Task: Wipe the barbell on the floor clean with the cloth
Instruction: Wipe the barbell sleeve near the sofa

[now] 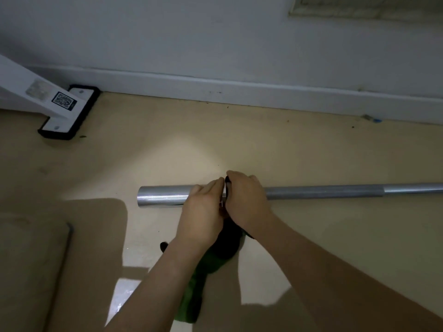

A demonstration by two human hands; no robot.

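Your left grip [203, 212]: bare hand, bare wrist.
Your right grip [247, 200]: bare hand, bare wrist.
Your forearms [167, 271]: uncovered all along.

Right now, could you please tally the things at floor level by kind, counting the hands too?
Barbell: 1
Cloth: 1
Hands: 2 (left hand, right hand)
White stand foot: 1
Total: 5

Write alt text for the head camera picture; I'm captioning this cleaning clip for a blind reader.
Two hands meet on a silver barbell lying on a beige floor beside a white wall: the right hand grips a dark green cloth against the bar, the left hand rests on its thick end. A white stand's foot sits at upper left.
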